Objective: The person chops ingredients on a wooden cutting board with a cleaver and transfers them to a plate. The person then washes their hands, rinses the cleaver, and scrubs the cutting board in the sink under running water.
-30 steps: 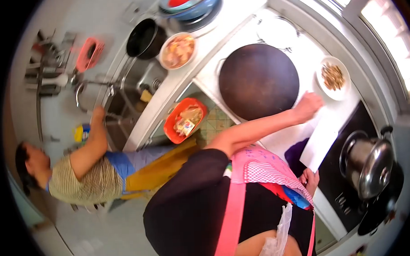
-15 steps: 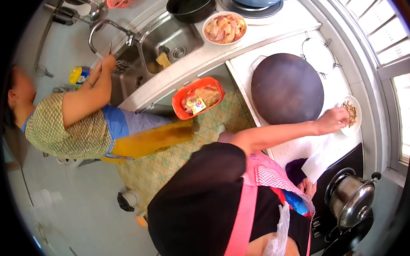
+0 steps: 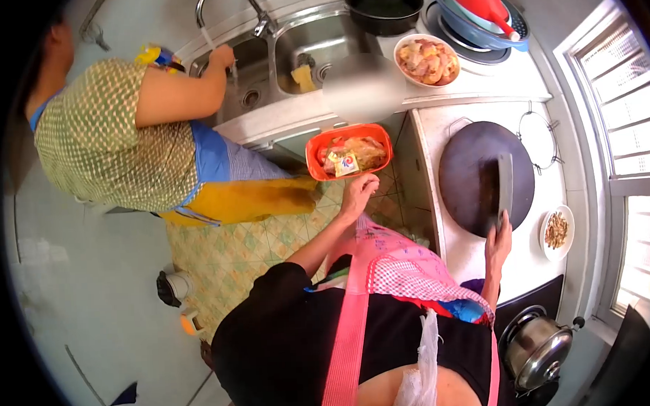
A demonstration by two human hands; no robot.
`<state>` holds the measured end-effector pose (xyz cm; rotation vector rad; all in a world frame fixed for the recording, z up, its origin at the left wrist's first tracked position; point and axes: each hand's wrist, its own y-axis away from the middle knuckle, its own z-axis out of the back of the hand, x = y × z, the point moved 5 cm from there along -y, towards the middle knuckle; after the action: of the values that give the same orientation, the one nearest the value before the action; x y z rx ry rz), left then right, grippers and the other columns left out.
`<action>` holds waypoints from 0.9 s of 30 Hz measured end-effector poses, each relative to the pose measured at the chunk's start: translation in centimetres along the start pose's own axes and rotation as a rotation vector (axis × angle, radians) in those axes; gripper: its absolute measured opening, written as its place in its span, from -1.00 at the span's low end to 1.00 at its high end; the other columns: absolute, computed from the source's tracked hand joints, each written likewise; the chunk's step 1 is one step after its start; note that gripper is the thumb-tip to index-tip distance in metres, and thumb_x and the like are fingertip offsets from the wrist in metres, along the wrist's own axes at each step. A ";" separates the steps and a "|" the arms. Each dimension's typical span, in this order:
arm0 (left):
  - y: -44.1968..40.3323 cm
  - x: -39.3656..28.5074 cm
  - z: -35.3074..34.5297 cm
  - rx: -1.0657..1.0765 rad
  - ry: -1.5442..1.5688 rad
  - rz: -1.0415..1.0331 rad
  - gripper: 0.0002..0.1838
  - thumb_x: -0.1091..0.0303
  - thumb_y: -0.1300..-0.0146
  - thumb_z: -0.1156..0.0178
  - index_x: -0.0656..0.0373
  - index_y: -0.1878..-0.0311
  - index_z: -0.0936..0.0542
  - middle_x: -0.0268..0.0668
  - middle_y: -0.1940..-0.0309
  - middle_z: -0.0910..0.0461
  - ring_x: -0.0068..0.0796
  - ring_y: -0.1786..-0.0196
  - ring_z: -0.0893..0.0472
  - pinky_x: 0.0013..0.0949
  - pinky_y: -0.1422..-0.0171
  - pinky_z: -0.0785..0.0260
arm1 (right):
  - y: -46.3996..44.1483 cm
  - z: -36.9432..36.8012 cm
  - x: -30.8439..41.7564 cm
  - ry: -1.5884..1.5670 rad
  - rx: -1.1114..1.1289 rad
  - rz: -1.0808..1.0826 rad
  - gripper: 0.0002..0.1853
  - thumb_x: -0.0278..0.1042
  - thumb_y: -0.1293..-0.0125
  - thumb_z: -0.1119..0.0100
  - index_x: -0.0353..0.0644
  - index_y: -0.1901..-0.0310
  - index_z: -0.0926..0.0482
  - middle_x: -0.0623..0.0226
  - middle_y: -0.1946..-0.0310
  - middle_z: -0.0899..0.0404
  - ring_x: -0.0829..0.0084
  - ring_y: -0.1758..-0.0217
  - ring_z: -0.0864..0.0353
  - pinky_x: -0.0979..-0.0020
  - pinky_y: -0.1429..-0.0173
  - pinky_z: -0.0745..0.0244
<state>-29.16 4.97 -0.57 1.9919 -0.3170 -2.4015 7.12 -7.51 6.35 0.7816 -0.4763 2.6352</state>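
One round board (image 3: 485, 144) that lay on the white desk (image 3: 452, 263), one cleaver (image 3: 506, 189) that the right hand (image 3: 499, 241) gripped above the board, left hand (image 3: 359, 193), half open, left of the board near a red bin (image 3: 314, 155).

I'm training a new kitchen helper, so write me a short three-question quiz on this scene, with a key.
1. What does the right hand hold?
a) a red ladle
b) a cleaver
c) a lid

2. True or false: the orange-red tub stands on the dark round board.

3. Fill in the colour: beside the sink, the meat bowl stands next to a ____ pan.

Key: 1. b; 2. false; 3. black
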 end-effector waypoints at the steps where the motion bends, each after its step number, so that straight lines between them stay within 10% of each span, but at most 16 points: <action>1: 0.0 0.8 1.1 0.006 -0.081 -0.010 -0.82 0.34 -0.27 -0.12 0.27 0.21 -0.57 -0.36 0.48 -0.56 -0.63 0.40 -0.54 -0.53 0.27 -0.39 | -0.8 -1.5 -1.4 0.068 0.039 0.011 -0.56 -0.53 -0.26 -0.01 -0.17 -0.20 -0.36 0.06 0.08 -0.47 0.09 0.10 -0.51 0.26 0.01 -0.41; 7: -1.8 1.9 9.2 -0.230 -0.560 -0.280 -0.81 0.27 -0.15 -0.18 0.21 0.31 -0.61 -0.08 0.43 -0.60 -0.09 0.32 -0.60 -0.17 0.28 -0.42 | -2.6 -5.3 -2.8 0.290 0.103 0.049 -0.55 -0.53 -0.14 -0.09 -0.17 -0.13 -0.45 0.10 0.02 -0.47 0.09 -0.01 -0.45 0.23 -0.15 -0.32; 13: -9.6 10.3 11.6 -0.022 -1.117 0.141 -0.76 0.24 -0.11 -0.18 0.19 0.27 -0.65 -0.06 0.32 -0.64 -0.08 0.27 -0.65 -0.11 0.21 -0.50 | -3.2 -5.4 2.4 0.309 -0.064 0.098 -0.59 -0.47 -0.13 -0.10 -0.13 -0.07 -0.52 0.14 -0.04 -0.46 0.10 -0.11 -0.40 0.22 -0.21 -0.28; 20: -9.0 4.7 13.3 0.136 -1.074 0.148 -0.77 0.21 -0.14 -0.13 0.11 0.24 -0.64 -0.08 0.33 -0.63 -0.09 0.24 -0.64 -0.11 0.23 -0.48 | -0.6 -7.3 7.4 0.078 -0.013 0.027 -0.60 -0.53 -0.13 -0.13 -0.17 -0.06 -0.51 0.07 0.00 -0.48 0.08 -0.03 -0.48 0.25 -0.16 -0.35; 27: -6.0 1.4 13.6 0.045 -0.808 -0.380 -0.88 0.36 -0.14 -0.14 0.13 0.28 -0.59 -0.17 0.29 -0.56 -0.08 0.28 -0.58 -0.13 0.24 -0.43 | 3.1 -11.1 9.9 -0.008 0.069 -0.005 -0.64 -0.57 -0.08 -0.07 -0.23 0.02 -0.54 0.11 0.09 -0.53 0.09 0.03 -0.49 0.24 -0.10 -0.38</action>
<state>-41.88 12.68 -0.51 1.0508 0.0280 -3.3665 -6.99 -3.38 2.60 0.8140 -0.3878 2.6573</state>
